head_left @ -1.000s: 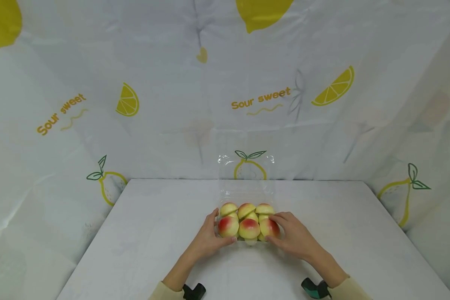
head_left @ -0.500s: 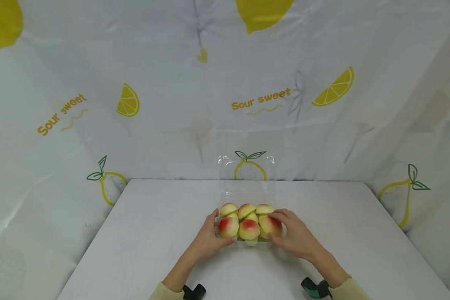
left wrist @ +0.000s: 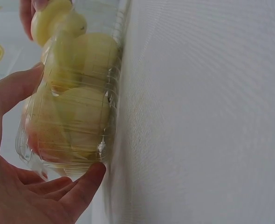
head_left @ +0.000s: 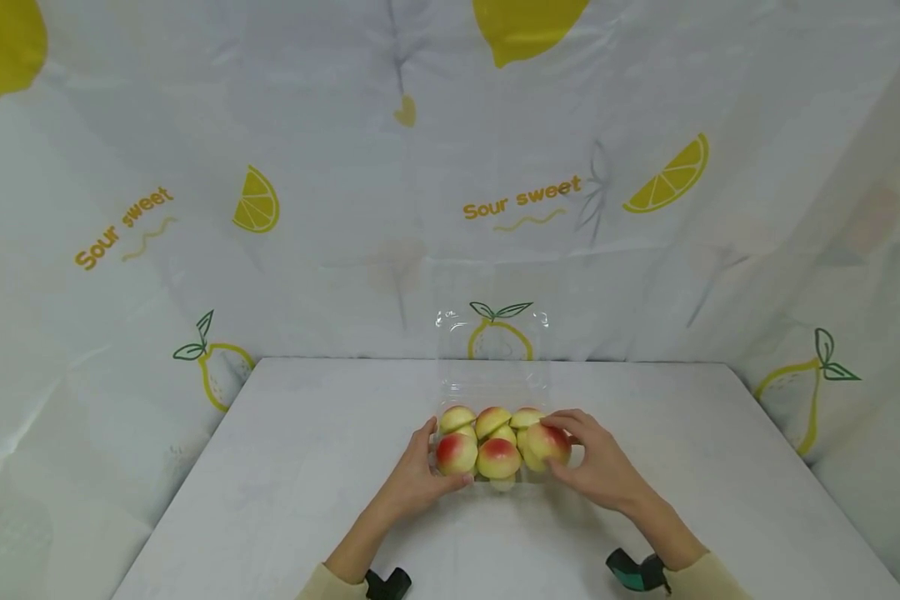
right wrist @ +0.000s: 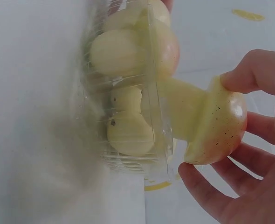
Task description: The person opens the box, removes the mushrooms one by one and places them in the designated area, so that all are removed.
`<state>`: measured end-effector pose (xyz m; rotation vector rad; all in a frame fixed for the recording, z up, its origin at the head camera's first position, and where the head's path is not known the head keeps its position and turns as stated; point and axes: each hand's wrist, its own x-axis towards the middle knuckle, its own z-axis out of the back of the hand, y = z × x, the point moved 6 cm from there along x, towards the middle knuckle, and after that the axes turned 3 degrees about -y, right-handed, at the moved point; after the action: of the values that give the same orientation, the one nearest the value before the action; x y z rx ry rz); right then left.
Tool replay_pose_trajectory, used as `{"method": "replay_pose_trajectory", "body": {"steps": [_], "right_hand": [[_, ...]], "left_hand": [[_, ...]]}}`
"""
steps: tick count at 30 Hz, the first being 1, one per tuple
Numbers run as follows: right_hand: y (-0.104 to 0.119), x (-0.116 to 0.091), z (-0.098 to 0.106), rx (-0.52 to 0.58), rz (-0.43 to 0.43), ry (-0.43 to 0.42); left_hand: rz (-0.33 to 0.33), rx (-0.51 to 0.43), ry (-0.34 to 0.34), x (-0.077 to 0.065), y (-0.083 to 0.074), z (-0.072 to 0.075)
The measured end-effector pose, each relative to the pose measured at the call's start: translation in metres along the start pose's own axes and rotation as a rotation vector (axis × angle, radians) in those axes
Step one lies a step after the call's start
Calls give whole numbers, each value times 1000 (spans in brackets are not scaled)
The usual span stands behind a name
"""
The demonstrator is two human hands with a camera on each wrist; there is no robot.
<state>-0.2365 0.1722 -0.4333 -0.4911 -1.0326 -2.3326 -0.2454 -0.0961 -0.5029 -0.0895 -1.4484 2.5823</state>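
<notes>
A clear plastic clamshell box (right wrist: 123,162) holds several mushrooms with red-and-yellow caps and pale stems, such as the front middle mushroom (head_left: 498,457). My left hand (head_left: 412,481) grips the box at its left side, thumb at the front rim and fingers around the end wall. My right hand (head_left: 603,468) holds the front right mushroom (right wrist: 221,128) by its cap, thumb and fingers spread around the cap edge. This mushroom is tilted, its cap outside the rim and its stem pointing into the box. Dark specks dot the cap's edge.
The box's transparent lid (head_left: 450,379) stands raised behind the mushrooms. A white table (head_left: 330,417) lies under the box, with a lemon-printed curtain (head_left: 360,192) behind it. Dark devices are strapped to both wrists, one being the right wrist device (head_left: 636,572).
My right hand has drawn the front right mushroom up and to the right, out from its place in the row. The left hand and box have stayed still.
</notes>
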Motion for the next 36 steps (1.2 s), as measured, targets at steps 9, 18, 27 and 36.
{"method": "replay_pose_trajectory", "body": {"steps": [9, 18, 27, 36], "right_hand": [[1, 1, 8, 57, -51, 17], [1, 5, 22, 40, -34, 9], [-1, 10, 38, 26, 0, -46], [-7, 11, 50, 9, -10, -98]], "left_hand": [[-1, -13, 1, -1, 0, -1], [-5, -3, -6, 0, 0, 1], [-12, 1, -7, 0, 1, 1], [-9, 0, -3, 0, 2, 0]]}}
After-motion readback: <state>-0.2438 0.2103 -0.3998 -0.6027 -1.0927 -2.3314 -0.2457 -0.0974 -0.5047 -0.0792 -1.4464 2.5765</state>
